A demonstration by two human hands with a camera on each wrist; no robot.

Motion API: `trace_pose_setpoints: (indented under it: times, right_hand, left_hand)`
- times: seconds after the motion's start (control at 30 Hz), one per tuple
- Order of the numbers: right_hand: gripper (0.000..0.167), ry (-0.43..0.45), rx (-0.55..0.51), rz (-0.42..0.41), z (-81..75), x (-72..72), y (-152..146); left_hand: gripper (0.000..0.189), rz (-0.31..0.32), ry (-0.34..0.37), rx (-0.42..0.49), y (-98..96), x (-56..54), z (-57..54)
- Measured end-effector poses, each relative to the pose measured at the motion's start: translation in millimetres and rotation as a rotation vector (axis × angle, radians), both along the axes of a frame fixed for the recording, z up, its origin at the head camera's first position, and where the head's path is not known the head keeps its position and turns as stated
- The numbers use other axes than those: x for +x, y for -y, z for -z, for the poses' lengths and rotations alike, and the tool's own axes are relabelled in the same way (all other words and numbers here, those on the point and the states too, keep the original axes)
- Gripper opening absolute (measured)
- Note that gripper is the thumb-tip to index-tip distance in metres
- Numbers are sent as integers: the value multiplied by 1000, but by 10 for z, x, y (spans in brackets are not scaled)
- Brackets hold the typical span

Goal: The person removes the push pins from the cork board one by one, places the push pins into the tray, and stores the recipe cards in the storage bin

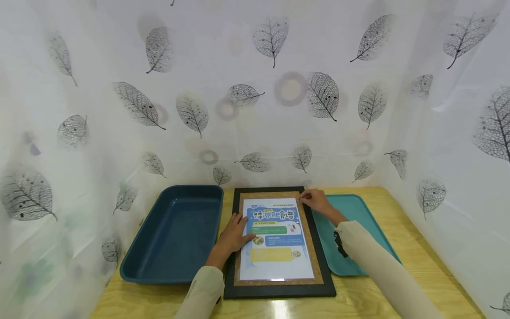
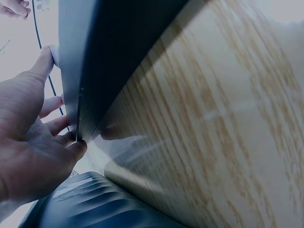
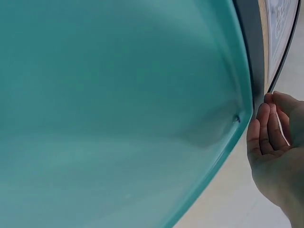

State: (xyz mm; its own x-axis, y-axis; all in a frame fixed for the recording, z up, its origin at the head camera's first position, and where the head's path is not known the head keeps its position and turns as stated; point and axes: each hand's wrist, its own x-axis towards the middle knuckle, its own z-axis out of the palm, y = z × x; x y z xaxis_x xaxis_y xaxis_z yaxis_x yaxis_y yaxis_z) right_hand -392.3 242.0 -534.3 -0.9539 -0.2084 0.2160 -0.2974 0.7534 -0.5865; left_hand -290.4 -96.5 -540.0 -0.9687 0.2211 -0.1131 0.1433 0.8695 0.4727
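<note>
A person's left hand [image 1: 233, 235] lies with its fingers apart on the left side of a rectangular black-framed board [image 1: 279, 291] with a brown cork face [image 1: 310, 239]. Its thumb reaches over the edge of a white, blue and yellow printed poster sheet [image 1: 279, 270], and in the left wrist view the little finger touches the frame's outer side; this grip is loose and spread, with nothing enclosed in it.

The poster sheet lies flat on the cork face, inside the black frame, with a strip of cork showing round it.

The right hand [image 1: 316, 201] is at the board's upper right corner, just beside the poster's top right corner. Its thumb and forefinger are close together there; whether this grip has something small between the fingertips cannot be told.

The board rests on a light wood-grained worktop [image 1: 414, 239]. To its left stands a deep, dark blue rectangular tub [image 1: 171, 239]; to its right lies a shallow teal rectangular tray [image 1: 350, 208], partly covered by the right forearm in its pale cream sleeve [image 1: 386, 266]. A tiny dark spot [image 3: 237, 118] shows near the tray's edge. Behind everything hangs a white sheet [image 1: 239, 57] printed with black skeleton leaves.
</note>
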Motion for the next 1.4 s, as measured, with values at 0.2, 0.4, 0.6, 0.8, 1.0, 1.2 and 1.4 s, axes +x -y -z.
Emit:
trace_pose_setpoints:
  times: [0.2,0.4,0.6,0.8,1.0,1.2,1.4]
  right_hand:
    - [12,-21,9,4,-15,1,-186]
    - [12,-49,25,-29,19,45,-335]
    - [14,-1,27,-33,49,129,-398]
    - [16,29,44,-24,38,206,-405]
    - [15,30,57,-35,61,252,-422]
    - [15,55,31,-14,112,290,-454]
    - [15,39,10,-19,121,321,-490]
  left_hand:
    - [80,-3,5,3,-7,3,-14]
    - [80,1,-1,-13,4,-19,7]
    - [80,13,-5,-17,21,-12,12]
    - [78,37,-24,-9,27,-29,-10]
    - [78,43,-33,-24,38,-19,-25]
    - [78,41,-30,-19,25,2,-18]
    - [79,44,-31,-19,9,-3,-7]
